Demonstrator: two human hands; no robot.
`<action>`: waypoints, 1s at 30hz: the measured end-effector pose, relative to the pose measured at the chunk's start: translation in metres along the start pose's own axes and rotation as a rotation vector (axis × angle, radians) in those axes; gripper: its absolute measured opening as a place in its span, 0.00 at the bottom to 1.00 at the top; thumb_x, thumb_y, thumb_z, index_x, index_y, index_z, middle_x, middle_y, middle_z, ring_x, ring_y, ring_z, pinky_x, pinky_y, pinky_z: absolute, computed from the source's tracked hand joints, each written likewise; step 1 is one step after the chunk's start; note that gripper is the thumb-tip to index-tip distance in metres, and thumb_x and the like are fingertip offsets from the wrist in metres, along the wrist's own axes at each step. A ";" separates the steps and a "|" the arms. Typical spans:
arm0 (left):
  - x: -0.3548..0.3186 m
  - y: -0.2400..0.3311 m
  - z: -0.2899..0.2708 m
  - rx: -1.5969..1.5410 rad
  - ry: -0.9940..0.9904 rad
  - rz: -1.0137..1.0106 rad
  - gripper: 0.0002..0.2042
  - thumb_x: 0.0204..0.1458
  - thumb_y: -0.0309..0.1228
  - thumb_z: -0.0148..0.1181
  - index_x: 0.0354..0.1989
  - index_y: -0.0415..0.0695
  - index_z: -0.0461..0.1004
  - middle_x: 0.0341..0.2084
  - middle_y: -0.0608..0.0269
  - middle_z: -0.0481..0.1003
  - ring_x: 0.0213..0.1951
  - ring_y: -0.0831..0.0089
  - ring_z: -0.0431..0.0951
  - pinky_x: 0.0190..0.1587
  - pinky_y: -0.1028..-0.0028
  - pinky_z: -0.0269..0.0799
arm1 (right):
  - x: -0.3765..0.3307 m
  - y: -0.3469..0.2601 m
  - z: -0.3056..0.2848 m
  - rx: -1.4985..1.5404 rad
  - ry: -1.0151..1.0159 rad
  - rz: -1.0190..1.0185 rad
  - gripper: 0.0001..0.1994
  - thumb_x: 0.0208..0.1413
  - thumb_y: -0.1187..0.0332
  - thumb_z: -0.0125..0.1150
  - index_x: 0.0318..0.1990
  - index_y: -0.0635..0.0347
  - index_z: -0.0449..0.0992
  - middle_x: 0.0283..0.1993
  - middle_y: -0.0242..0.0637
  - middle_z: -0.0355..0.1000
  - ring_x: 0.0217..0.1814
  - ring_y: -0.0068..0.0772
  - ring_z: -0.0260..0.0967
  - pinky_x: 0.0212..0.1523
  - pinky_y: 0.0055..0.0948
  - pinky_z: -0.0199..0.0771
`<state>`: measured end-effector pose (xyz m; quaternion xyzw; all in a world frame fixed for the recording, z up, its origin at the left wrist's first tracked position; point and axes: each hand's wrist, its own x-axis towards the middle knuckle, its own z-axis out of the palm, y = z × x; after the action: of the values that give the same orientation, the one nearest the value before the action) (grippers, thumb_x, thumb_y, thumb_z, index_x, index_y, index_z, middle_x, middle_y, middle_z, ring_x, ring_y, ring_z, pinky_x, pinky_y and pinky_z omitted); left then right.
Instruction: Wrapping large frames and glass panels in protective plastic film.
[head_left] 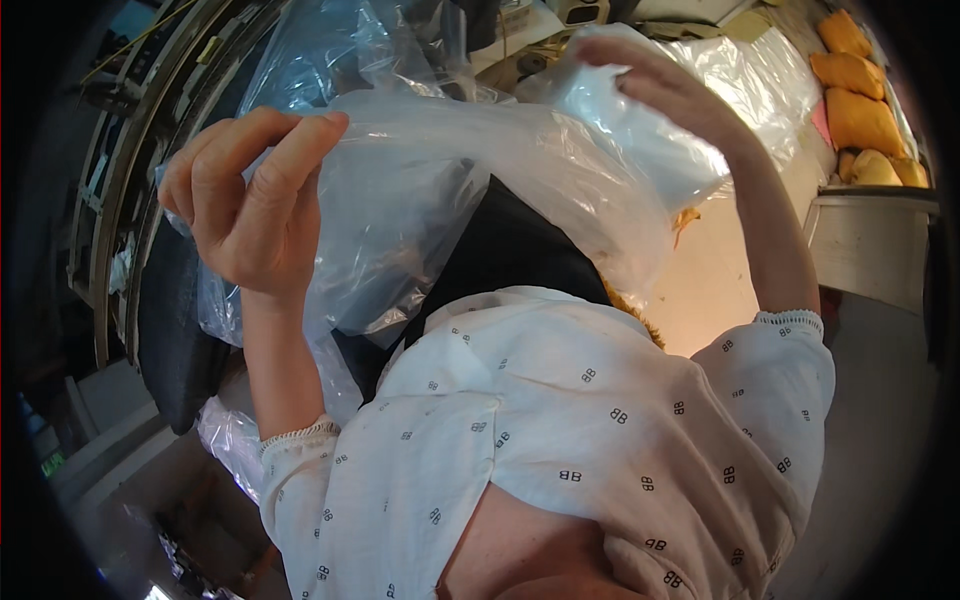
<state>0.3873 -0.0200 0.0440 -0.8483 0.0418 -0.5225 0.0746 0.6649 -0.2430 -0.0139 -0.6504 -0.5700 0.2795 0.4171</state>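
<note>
My left hand (245, 195) is raised, thumb and fingertips pinched on the edge of a large clear plastic bag (400, 220). The bag stretches to the right from that pinch and drapes across my lap over dark cloth (510, 240). My right hand (665, 90) is up at the far right, slightly smeared by motion, with its fingers stretched out and nothing seen in them. Below and behind it lies a shiny pile of clear plastic bags (755, 75). Whether the right fingertips touch the plastic, I cannot tell.
More clear plastic (345, 50) is heaped at the far left. Several orange, soft-looking bundles (860, 115) are stacked at the far right above a pale box-like ledge (870, 240). Rack-like rails (125, 190) run along the left. A dark padded piece (175, 340) stands beside my left arm.
</note>
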 end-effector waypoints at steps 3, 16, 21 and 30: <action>-0.003 -0.013 0.000 0.058 0.002 -0.002 0.11 0.33 0.26 0.66 0.28 0.56 0.78 0.26 0.77 0.72 0.30 0.80 0.68 0.37 0.76 0.55 | 0.025 -0.010 0.057 0.147 -0.277 0.127 0.13 0.53 0.66 0.53 0.45 0.59 0.68 0.41 0.32 0.67 0.41 0.22 0.63 0.40 0.22 0.65; -0.068 -0.056 -0.016 -0.772 0.005 -1.512 0.11 0.50 0.33 0.57 0.39 0.41 0.72 0.29 0.66 0.73 0.32 0.79 0.69 0.36 0.81 0.62 | 0.017 -0.003 0.061 0.190 0.311 0.192 0.03 0.52 0.74 0.51 0.33 0.63 0.67 0.27 0.27 0.63 0.29 0.15 0.58 0.32 0.16 0.61; -0.070 -0.058 -0.005 -0.984 -0.068 -1.335 0.07 0.50 0.28 0.56 0.35 0.41 0.73 0.26 0.69 0.72 0.26 0.83 0.68 0.32 0.84 0.62 | 0.018 0.016 0.056 0.182 0.366 0.216 0.03 0.53 0.73 0.50 0.33 0.62 0.66 0.27 0.25 0.61 0.28 0.15 0.57 0.32 0.15 0.59; -0.032 -0.057 0.010 -1.163 -0.093 -1.454 0.04 0.48 0.28 0.59 0.27 0.42 0.72 0.24 0.70 0.71 0.28 0.81 0.72 0.33 0.83 0.66 | 0.055 0.047 0.030 -0.084 0.517 0.155 0.03 0.53 0.73 0.52 0.32 0.63 0.67 0.24 0.24 0.59 0.27 0.13 0.54 0.29 0.14 0.57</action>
<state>0.3814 0.0418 0.0207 -0.5903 -0.2477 -0.3033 -0.7059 0.6746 -0.1831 -0.0629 -0.7586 -0.4042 0.1111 0.4989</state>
